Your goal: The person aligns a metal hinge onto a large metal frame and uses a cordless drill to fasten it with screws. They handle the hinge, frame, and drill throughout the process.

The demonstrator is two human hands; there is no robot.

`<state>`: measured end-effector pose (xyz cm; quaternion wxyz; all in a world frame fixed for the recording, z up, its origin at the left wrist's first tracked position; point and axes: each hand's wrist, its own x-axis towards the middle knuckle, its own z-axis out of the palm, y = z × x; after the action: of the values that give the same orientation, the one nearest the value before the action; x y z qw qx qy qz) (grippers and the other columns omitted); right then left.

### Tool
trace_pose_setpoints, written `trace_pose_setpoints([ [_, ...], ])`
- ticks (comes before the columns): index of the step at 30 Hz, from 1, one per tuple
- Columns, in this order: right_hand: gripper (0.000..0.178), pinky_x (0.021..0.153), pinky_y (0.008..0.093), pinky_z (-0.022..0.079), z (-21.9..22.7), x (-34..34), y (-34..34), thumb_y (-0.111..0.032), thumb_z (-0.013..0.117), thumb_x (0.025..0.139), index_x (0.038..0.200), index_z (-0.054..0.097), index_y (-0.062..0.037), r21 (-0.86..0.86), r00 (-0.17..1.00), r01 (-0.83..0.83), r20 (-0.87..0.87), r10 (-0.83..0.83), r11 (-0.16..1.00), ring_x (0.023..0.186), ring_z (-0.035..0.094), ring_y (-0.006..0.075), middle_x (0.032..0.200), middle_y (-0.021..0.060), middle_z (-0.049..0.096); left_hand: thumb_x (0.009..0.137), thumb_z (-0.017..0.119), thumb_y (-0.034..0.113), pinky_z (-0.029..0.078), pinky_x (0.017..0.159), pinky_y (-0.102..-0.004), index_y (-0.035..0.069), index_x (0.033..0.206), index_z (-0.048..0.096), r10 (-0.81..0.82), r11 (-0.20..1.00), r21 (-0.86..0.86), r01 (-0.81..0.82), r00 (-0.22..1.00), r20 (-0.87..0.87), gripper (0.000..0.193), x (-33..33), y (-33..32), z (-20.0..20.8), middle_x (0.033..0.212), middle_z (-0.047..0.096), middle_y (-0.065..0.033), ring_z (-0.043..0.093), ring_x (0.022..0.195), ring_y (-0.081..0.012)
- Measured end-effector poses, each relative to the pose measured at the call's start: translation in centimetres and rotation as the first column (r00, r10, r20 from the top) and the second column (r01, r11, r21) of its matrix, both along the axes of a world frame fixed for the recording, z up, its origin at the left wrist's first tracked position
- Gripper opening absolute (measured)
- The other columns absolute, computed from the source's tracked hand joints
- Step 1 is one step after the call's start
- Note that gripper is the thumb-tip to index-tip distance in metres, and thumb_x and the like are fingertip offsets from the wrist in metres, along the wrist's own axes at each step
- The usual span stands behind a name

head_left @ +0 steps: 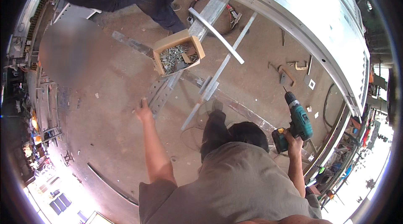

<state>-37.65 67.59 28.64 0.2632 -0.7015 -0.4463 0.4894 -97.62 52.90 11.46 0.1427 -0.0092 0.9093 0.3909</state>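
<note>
I watch a cordless drill (301, 122) of hard moulded plastic: a rounded barrel tapering to a ridged metal collar and thin bit, with a blocky battery at the base. It sits in the right hand (294, 141), whose fingers wrap its handle, well apart from the left hand (144, 110) across my view. The drill is teal and black with a yellow patch on the battery, its bit angled up and slightly left. The left hand is just beside a perforated metal strip (159, 96); I cannot tell whether it grips anything. Beyond, an open cardboard box (172, 40) holds loose, shiny fasteners (170, 59). A straight, pale bar (216, 35) crosses a narrower strip (222, 66) over the dusty brown floor (117, 127). A broad, bright metal frame (306, 18) curves at upper right.
</note>
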Motion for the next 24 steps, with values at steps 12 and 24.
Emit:
trace_pose_setpoints([
  [12,0.038,0.082,0.0347,0.053,-0.2,-1.6,0.7,-0.009,0.079,0.082,0.116,0.064,-0.0030,-0.064,0.997,-0.075,-0.039,0.072,0.995,0.090,0.064,0.0162,0.098,0.0041,0.067,0.096,0.068,0.038,0.051,0.101,-0.0470,0.004,0.127,0.067,-0.410,0.871,-0.470,0.144,0.741,-0.532,0.046,0.1,5.5,4.6,0.119,0.068,-0.0246,0.064,0.114,-0.0426],
  [24,0.039,0.085,0.0357,0.052,0.0,-1.0,-1.1,-0.010,0.077,0.083,0.119,0.064,-0.0039,-0.030,0.998,-0.056,-0.033,0.055,0.998,0.091,0.064,0.0172,0.097,0.0034,0.067,0.097,0.047,0.017,0.056,0.092,-0.0476,0.010,0.110,0.072,-0.929,0.306,-0.692,0.654,0.363,-0.069,0.029,1.7,25.1,7.0,0.119,0.073,-0.0119,0.071,0.107,-0.0326],
])
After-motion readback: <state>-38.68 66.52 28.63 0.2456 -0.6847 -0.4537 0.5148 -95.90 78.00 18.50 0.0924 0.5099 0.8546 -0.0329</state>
